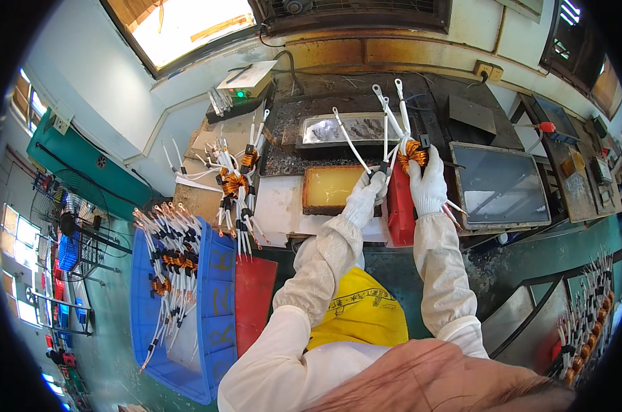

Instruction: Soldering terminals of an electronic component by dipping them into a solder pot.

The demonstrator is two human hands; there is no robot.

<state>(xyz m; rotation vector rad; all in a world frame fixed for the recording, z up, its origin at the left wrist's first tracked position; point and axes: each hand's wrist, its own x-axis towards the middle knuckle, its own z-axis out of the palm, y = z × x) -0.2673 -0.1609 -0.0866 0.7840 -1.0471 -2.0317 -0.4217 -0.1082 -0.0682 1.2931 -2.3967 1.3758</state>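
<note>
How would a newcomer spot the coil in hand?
Find the dark workbench. On its near side, right of the yellow-filled tray, the right hand grips a copper-wound coil with white leads. Unlike the coils heaped left of the tray, it is hand-held.

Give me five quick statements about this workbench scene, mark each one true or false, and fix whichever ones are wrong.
1. The right hand holds a copper-coloured coil. True.
2. The left hand is empty. False: it grips white leads with dark sleeves.
3. A blue crate on the person's left holds more coils with leads. True.
4. The lit indicator at the back of the bench is red. False: the indicator glows green.
5. The tray of yellowish material sits nearer the person than the silvery tray. True.
</note>
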